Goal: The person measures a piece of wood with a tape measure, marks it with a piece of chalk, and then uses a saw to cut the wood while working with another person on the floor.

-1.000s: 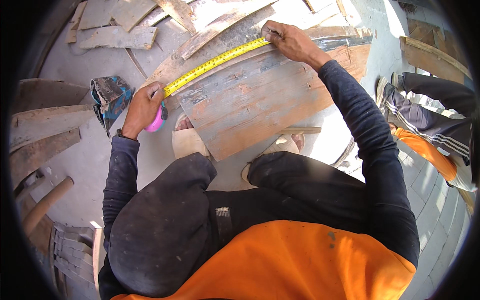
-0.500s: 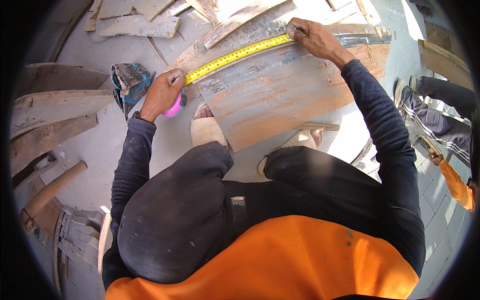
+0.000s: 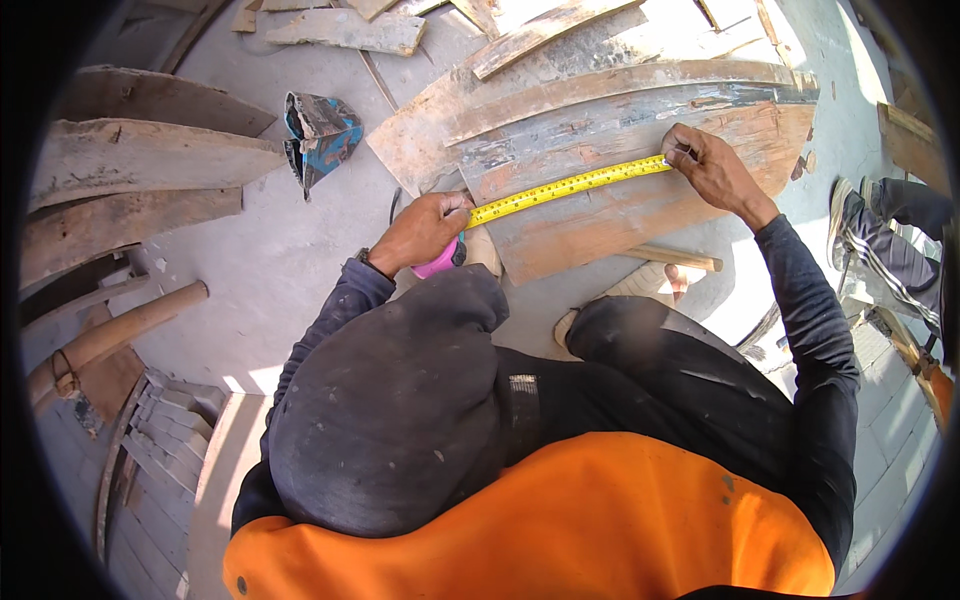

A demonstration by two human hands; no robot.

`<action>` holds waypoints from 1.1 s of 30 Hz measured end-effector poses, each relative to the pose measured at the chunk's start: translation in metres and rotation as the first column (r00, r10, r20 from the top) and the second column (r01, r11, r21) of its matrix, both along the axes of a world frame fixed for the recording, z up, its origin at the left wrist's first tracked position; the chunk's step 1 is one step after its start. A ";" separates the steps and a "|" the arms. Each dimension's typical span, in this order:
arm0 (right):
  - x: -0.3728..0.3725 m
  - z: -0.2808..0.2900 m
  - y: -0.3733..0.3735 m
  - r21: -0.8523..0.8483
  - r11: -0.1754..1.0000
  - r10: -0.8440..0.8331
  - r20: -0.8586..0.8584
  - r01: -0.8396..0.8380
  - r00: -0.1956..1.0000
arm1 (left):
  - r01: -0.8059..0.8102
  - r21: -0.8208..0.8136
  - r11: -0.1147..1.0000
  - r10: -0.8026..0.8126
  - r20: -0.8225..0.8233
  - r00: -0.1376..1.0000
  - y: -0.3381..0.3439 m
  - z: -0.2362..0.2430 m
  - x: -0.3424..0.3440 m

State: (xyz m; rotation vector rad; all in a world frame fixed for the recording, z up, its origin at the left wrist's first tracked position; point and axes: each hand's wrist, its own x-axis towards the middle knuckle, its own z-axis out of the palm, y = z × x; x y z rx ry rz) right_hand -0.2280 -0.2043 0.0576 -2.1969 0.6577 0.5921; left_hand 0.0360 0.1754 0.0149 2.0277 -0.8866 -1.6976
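A yellow tape measure blade is stretched across a worn wooden board in front of me. My left hand is closed round the tape near its pink case, beside the board's left edge. At the blade's far end, my right hand pinches the tip above the right part of the board. Grey paint flakes and bare reddish wood show on the board's surface. Along its far edge lies a narrow curved wooden strip.
Wood offcuts lie at the back. Several long planks stand at the left, near a crumpled blue and black bag. A round wooden pole sits lower left. At the right is another person's leg.
Both hands have drawn the stretched tape nearer to me, from the board's far edge to across its middle. The view has shifted, so the surroundings sit farther right.
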 end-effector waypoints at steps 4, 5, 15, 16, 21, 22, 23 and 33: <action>-0.046 -0.001 0.024 0.041 0.960 -0.277 0.011 0.276 0.961 | -0.025 -0.027 0.999 0.025 0.022 0.999 0.004 -0.013 -0.016; -0.061 -0.001 0.024 0.067 0.933 -0.345 -0.118 0.355 0.931 | -0.021 -0.030 0.999 0.021 0.028 0.999 -0.002 -0.014 -0.017; -0.164 -0.025 0.050 0.361 0.136 -0.770 -0.548 0.923 0.328 | -0.037 0.020 0.999 0.036 0.044 0.998 -0.003 -0.015 -0.022; -0.161 -0.031 0.055 0.409 0.077 -0.818 -0.495 0.909 0.292 | -0.032 0.022 0.999 0.031 0.041 0.999 -0.005 -0.014 -0.021; -0.153 -0.046 0.058 0.526 -0.047 -0.869 -0.440 0.850 0.225 | -0.117 -0.027 0.993 0.117 0.011 0.993 0.000 -0.022 -0.016; -0.151 -0.044 0.060 0.560 -0.035 -0.885 -0.402 0.828 0.234 | -0.151 -0.054 0.987 0.152 0.018 0.988 0.001 -0.021 -0.015; -0.151 -0.044 0.061 0.593 -0.022 -0.899 -0.364 0.805 0.243 | -0.160 -0.059 0.985 0.159 -0.011 0.987 0.001 -0.021 -0.013; -0.151 -0.031 0.044 0.249 0.626 -0.642 -0.373 0.739 0.669 | -0.116 0.108 0.987 0.130 -0.130 0.983 0.009 -0.007 -0.042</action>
